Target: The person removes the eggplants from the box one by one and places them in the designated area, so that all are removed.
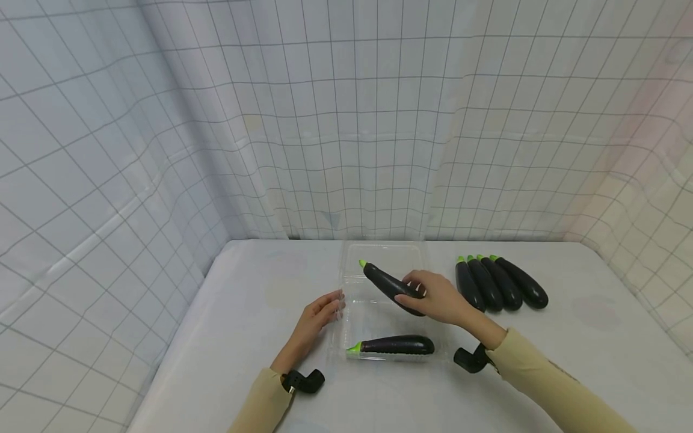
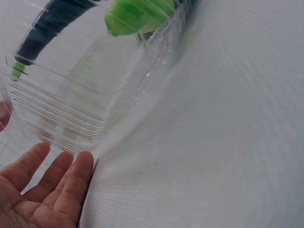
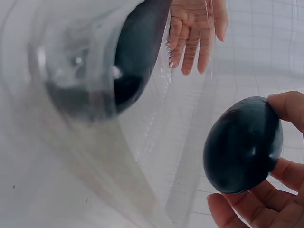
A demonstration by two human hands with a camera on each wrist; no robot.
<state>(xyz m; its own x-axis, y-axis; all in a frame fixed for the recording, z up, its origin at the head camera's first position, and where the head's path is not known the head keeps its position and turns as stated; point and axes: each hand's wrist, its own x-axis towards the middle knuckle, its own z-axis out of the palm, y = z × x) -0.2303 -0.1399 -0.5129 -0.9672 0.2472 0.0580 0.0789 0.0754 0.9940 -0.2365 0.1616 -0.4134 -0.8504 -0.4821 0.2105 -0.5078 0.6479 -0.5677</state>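
A clear plastic container (image 1: 373, 313) with its lid (image 1: 384, 249) folded back lies on the table. One eggplant (image 1: 397, 344) with a green stem lies along its near side. Above the container, my right hand (image 1: 433, 294) grips a second eggplant (image 1: 387, 282) by its thick end, stem tilted up to the left. The right wrist view shows thumb and fingers around that eggplant's rounded end (image 3: 242, 147). My left hand (image 1: 319, 313) rests against the container's left side, and in the left wrist view its extended fingers (image 2: 76, 175) touch the ridged wall.
Several more eggplants (image 1: 495, 285) lie side by side on the right of the white table (image 1: 260, 276), stems pointing away. A white gridded curtain (image 1: 346, 150) stands behind the table and on both sides. Each wrist wears a black camera (image 1: 305, 382).
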